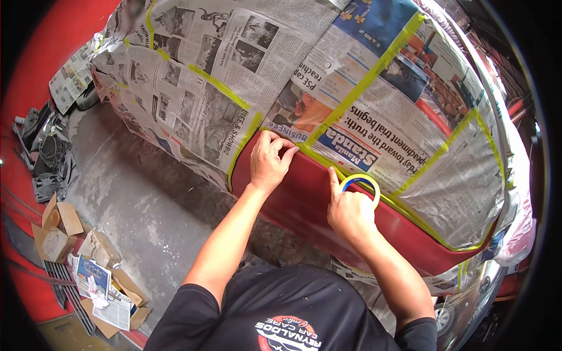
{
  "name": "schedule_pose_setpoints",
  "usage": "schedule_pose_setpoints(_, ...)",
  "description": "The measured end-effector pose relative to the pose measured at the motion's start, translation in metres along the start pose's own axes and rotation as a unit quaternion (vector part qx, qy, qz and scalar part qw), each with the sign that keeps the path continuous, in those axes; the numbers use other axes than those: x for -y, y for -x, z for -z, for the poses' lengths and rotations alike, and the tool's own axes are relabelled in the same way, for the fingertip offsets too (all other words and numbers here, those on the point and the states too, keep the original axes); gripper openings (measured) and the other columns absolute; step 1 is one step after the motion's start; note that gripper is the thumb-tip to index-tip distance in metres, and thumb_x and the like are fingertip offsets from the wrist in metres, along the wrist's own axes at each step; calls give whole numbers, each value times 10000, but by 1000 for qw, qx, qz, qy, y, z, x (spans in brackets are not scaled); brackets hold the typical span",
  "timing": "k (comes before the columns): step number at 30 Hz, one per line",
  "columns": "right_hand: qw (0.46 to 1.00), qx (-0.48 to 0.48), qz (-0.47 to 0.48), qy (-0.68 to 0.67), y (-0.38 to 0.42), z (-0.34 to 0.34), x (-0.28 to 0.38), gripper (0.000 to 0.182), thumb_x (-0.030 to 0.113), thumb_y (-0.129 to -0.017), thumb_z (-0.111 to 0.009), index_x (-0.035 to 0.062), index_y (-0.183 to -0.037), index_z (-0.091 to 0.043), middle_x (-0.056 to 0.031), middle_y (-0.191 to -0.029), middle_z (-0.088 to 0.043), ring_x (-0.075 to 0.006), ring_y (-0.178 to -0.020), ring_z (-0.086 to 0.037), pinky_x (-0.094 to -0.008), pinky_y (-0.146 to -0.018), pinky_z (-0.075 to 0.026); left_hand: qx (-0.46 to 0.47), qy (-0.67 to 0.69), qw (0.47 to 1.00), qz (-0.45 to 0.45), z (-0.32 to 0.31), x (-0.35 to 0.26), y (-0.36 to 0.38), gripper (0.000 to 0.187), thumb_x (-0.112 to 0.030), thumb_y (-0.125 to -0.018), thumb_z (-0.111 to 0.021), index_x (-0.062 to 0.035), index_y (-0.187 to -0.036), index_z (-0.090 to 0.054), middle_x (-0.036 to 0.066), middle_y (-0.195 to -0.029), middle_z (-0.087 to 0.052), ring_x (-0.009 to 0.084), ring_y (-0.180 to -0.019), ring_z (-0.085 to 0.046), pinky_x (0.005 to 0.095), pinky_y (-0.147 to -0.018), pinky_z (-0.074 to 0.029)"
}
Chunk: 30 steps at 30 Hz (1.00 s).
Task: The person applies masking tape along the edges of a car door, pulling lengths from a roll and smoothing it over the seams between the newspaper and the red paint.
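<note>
Left hand (pixel 268 161) at frame centre, fingers curled and pressed on the yellow tape line (pixel 310 153) along the top edge of the red panel (pixel 293 202), pinching nothing. Right hand (pixel 350 213) just right of it, gripping the tape roll (pixel 362 182) with index finger up against the tape edge. Newspaper masking (pixel 234 70) covers the body above. Cardboard scraps (pixel 64 234) on the concrete floor (pixel 146 205), lower left

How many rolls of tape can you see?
1. The tape roll is in the right hand, against the red panel just below the newspaper. The left hand holds none. More rolls may be hidden.
</note>
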State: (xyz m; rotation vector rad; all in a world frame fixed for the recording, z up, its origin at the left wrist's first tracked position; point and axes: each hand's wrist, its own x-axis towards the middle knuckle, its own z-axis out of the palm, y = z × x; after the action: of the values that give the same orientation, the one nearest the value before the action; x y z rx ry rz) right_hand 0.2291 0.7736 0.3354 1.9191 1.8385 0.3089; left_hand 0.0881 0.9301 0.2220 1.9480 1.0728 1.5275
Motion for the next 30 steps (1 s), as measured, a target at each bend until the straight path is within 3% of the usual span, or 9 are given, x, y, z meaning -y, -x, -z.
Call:
schedule_pose_setpoints(11, 1000, -4, 5, 4, -2, -4, -2, 804, 186, -857, -583, -5, -1591, -314, -15, -469, -548, -175, -382, -560, -392, -392, -456, -18, -7, 1000, -6, -1, -4, -1, 164, -192, -780, -850, -102, -822, -719, 54, -904, -565, 273, -848, -610, 420, -750, -503)
schedule_pose_setpoints(17, 999, 22, -15, -35, -4, -3, -2, 822, 142, -839, -563, 75, -1617, -305, -41, -512, -575, -204, -422, -589, -440, -434, -487, -20, -18, 1000, -5, -1, -4, -2, 174, -204, -768, -857, -109, -798, -715, 58, -913, -553, 277, -873, -602, 429, -768, -497)
schedule_pose_setpoints(23, 1000, -14, 0, -27, -3, -11, -3, 814, 143, -822, -566, 43, -1597, -340, -21, -477, -534, -185, -383, -541, -437, -400, -455, -29, -58, 998, -16, 0, -9, -4, 193, -219, -752, -869, -110, -766, -710, 65, -921, -550, 282, -913, -590, 427, -790, -493)
schedule_pose_setpoints(29, 1000, -20, 4, -13, -3, -10, -3, 806, 196, -847, -603, -3, -1582, -340, -19, -459, -520, -188, -370, -537, -398, -397, -458, -14, -92, 995, 37, 8, -7, -9, 383, -303, -694, -917, -95, -707, -596, 68, -919, -541, 278, -901, -575, 434, -770, -484)
schedule_pose_setpoints(30, 1000, -21, 4, -8, -2, -9, -2, 805, 198, -847, -602, -6, -1581, -340, -19, -458, -519, -188, -369, -536, -399, -394, -456, -24, -110, 994, -10, 8, -1, -11, 436, -324, -681, -925, -97, -719, -554, 61, -911, -538, 276, -885, -572, 432, -754, -481)
